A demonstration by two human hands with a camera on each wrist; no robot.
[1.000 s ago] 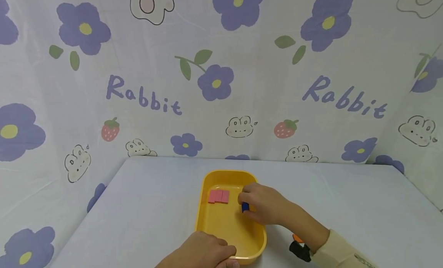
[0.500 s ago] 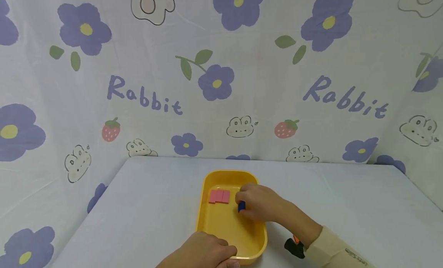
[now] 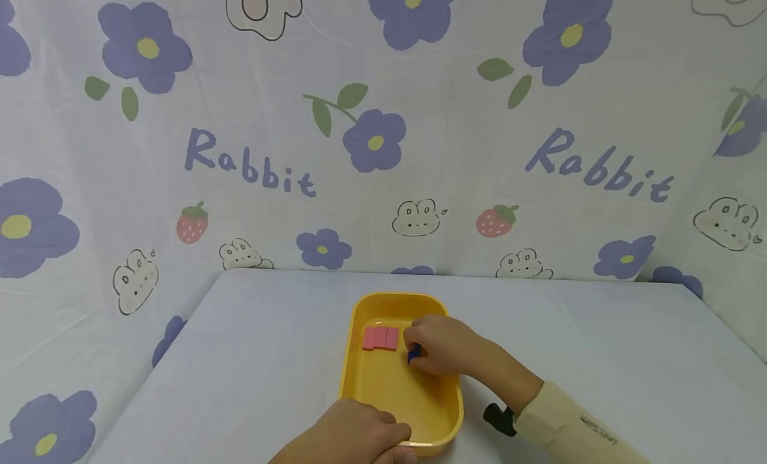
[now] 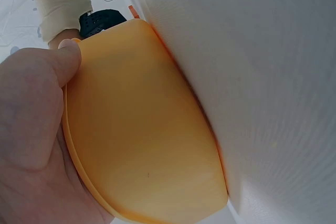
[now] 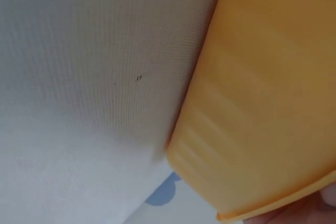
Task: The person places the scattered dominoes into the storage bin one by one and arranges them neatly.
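A yellow tray (image 3: 383,392) with rounded corners stands on the white table. My left hand (image 3: 356,432) grips its near rim; in the left wrist view the thumb of that hand (image 4: 31,111) lies over the rim, against the outer wall (image 4: 139,121). Inside the tray, my right hand (image 3: 440,344) pinches a small dark blue block (image 3: 413,353), mostly covered by the fingers. Just left of it, several flat pink blocks (image 3: 380,338) lie side by side on the tray floor. The right wrist view shows mainly the tray's outer wall (image 5: 262,93), with a bit of the right hand (image 5: 310,211).
A white cloth covers the table (image 3: 257,364). Behind it hangs a patterned curtain (image 3: 455,131) with purple flowers, rabbits and lettering. Something black (image 3: 499,419) sits at the right wrist by the beige sleeve (image 3: 569,421).
My right hand has slid a little to the left with the blue block, closer to the pink blocks. My left hand and the tray have stayed in place.
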